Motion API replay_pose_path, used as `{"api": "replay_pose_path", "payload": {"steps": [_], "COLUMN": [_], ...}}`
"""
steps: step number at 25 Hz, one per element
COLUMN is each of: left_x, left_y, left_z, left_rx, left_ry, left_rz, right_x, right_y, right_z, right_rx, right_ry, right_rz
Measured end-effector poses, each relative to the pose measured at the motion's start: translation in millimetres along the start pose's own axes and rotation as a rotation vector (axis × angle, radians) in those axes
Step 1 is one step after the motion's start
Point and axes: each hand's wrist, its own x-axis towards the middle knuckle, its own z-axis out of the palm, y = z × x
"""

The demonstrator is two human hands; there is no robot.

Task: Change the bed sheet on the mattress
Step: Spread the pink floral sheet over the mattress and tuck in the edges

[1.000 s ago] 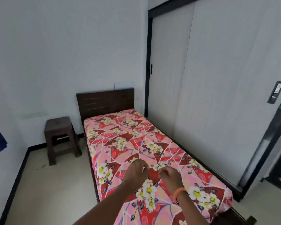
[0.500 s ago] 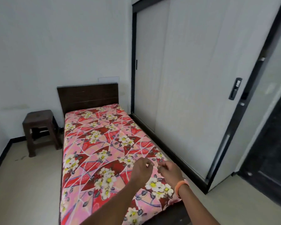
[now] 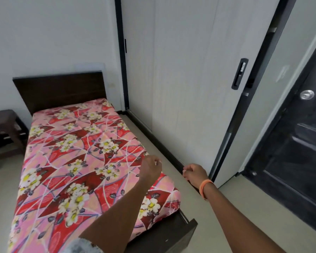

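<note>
Basically, one floral bed sheet (image 3: 77, 161) was spread flat over the mattress on the single bed (image 3: 171, 236), untouched. Left hand (image 3: 150, 168) hung over its right edge, right hand (image 3: 194, 174) beyond it above the floor; both grips loosely curled, grasping nothing, likely poised to strip it. One stool (image 3: 2, 136) beside the headboard (image 3: 60, 90).

I see the bed sheet (image 3: 77, 161) spread over the bed, headboard (image 3: 60, 90) behind it against the wall. A stool (image 3: 2, 132) stands left of it; the sliding wardrobe (image 3: 186, 79) runs along its right, the door (image 3: 297, 143) farther right.
</note>
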Motion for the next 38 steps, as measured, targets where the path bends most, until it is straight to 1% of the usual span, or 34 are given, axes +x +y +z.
{"api": "replay_pose_path", "payload": {"steps": [2, 5, 9, 11, 14, 18, 20, 23, 26, 30, 32, 36, 38], "left_x": [28.2, 62.8, 99.1, 120.1, 149.9, 172.0, 184.9, 200.4, 223.8, 279.5, 309.1, 394.6, 444.1], "left_y": [16.0, 43.2, 71.2, 76.3, 88.4, 115.3, 128.7, 142.2, 143.5, 130.2, 115.1, 68.9, 48.5], "left_z": [39.5, 94.7, 139.6, 158.1, 180.1, 202.2, 207.7, 215.5, 216.5, 204.4, 200.5, 184.7, 167.5], "left_rx": [-0.006, -0.015, -0.007, 0.019, 0.043, 0.070, 0.066, 0.050, 0.071, 0.087, 0.091, -0.015, -0.051], "left_ry": [-0.017, -0.042, -0.040, 0.002, 0.122, 0.220, 0.304, 0.377, 0.429, 0.511, 0.551, 0.615, 0.624], "left_rz": [-0.019, -0.055, -0.090, -0.142, -0.247, -0.367, -0.414, -0.460, -0.463, -0.446, -0.453, -0.471, -0.490], "right_x": [39.5, 94.4, 162.7, 201.2, 255.7, 306.7, 329.3, 363.4, 391.6, 438.5, 466.3, 541.2, 585.0], "right_y": [13.6, 23.8, 35.2, 37.5, 34.4, 26.7, 16.8, 2.7, -13.1, -55.1, -77.6, -131.9, -163.4], "right_z": [-24.6, -59.5, -85.5, -93.3, -106.2, -132.4, -148.6, -157.8, -150.1, -125.4, -103.8, -46.7, -13.8], "right_rx": [-0.017, -0.029, -0.045, -0.077, -0.066, -0.026, -0.017, 0.001, 0.062, 0.101, 0.115, 0.112, 0.126], "right_ry": [-0.064, -0.087, -0.165, -0.239, -0.324, -0.441, -0.493, -0.520, -0.546, -0.564, -0.549, -0.538, -0.522], "right_rz": [0.034, 0.042, 0.028, -0.021, -0.088, -0.108, -0.146, -0.170, -0.176, -0.203, -0.217, -0.261, -0.222]}}
